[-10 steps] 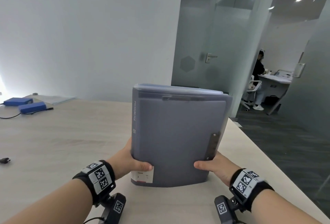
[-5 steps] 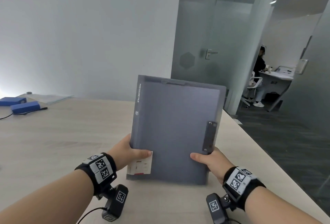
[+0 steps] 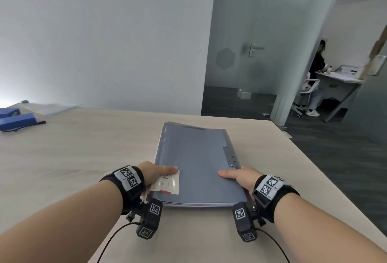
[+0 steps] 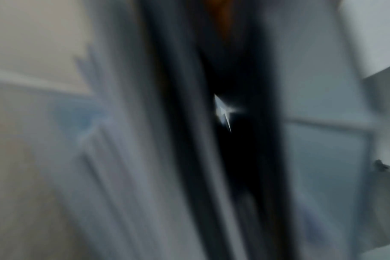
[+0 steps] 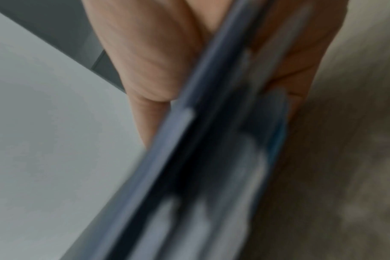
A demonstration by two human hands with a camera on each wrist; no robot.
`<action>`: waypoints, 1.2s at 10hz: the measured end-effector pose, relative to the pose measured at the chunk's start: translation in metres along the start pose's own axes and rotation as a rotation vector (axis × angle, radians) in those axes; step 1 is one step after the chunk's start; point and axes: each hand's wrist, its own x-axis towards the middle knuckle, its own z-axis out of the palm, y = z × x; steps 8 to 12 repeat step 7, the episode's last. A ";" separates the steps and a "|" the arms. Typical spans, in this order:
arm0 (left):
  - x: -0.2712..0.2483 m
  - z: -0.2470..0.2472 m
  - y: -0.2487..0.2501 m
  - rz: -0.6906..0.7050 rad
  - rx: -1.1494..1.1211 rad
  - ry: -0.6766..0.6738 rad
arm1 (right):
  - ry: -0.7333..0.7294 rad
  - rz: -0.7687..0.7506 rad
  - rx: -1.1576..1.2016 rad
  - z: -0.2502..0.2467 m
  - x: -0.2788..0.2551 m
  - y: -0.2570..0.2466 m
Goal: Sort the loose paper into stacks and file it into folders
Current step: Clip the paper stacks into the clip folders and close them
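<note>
A stack of grey plastic folders (image 3: 199, 164) lies nearly flat on the light wooden table (image 3: 69, 158), with a white label (image 3: 167, 184) at its near left corner. My left hand (image 3: 159, 173) grips the near left edge, thumb on top. My right hand (image 3: 236, 176) grips the near right edge, thumb on the cover below a dark clip strip (image 3: 231, 157). The right wrist view shows the folder edges (image 5: 211, 140) pinched between thumb and fingers (image 5: 158, 58). The left wrist view is motion-blurred, with only streaked folder edges (image 4: 189, 140).
Two blue boxes (image 3: 16, 120) with a cable and a clear sleeve of paper (image 3: 50, 108) lie at the table's far left. The table's right edge (image 3: 314, 170) drops to dark floor. Behind glass partitions a person (image 3: 316, 78) sits at a desk.
The folder stack stood upright on its lower edge, then tilted away from me. Now both hands have lowered it almost flat onto the table.
</note>
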 end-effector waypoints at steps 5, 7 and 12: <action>-0.008 0.009 0.022 0.088 0.256 0.209 | 0.181 -0.021 -0.532 -0.001 -0.009 -0.013; -0.033 0.004 0.016 0.098 0.168 0.232 | 0.186 -0.061 -0.468 -0.009 -0.008 0.005; -0.033 0.004 0.016 0.098 0.168 0.232 | 0.186 -0.061 -0.468 -0.009 -0.008 0.005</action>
